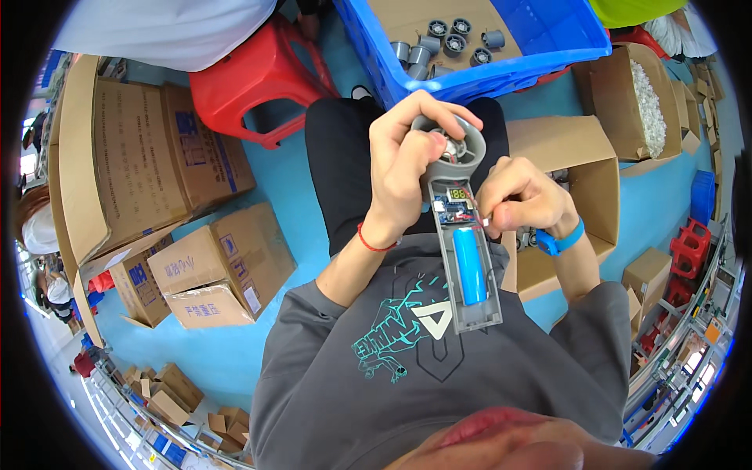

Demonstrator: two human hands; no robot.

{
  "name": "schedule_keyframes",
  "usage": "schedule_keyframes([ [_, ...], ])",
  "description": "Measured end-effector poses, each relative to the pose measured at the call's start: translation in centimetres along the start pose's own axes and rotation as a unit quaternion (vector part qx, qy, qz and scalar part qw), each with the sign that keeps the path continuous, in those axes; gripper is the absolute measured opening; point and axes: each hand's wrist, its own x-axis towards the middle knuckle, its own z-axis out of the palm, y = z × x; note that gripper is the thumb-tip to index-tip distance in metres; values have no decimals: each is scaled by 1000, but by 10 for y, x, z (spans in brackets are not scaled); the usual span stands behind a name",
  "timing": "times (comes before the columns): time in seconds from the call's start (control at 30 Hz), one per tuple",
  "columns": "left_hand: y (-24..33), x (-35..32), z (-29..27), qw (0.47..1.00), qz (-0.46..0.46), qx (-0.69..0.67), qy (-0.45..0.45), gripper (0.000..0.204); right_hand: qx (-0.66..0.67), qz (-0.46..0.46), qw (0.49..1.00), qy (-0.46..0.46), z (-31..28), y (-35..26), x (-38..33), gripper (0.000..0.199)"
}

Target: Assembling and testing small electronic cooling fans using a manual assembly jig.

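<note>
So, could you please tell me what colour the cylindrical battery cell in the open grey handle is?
Bright blue; the battery cell shows best in the head view, lying in the grey handle.

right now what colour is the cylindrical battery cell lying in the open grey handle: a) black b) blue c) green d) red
b: the battery cell in the open grey handle is blue, below the small circuit board near the right hand, while the left hand grips the round fan head.
</note>
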Motion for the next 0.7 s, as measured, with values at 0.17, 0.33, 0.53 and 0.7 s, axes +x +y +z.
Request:
schedule_keyframes([
  [0.17,5,-5,2,997,57,35,-47,23,9,22,996,-83,-2,-9,-1,32],
  [0.33,13,-7,0,983,157,90,16,26,-51,52,997,-10,-16,-14,-11,49],
  [0.53,9,3,-15,927,255,276,4,28,-230,86,936,251,15,-40,-17,42],
  [0.7,7,0,-14,947,219,234,20,22,-244,123,946,174,25,-49,4,11],
])
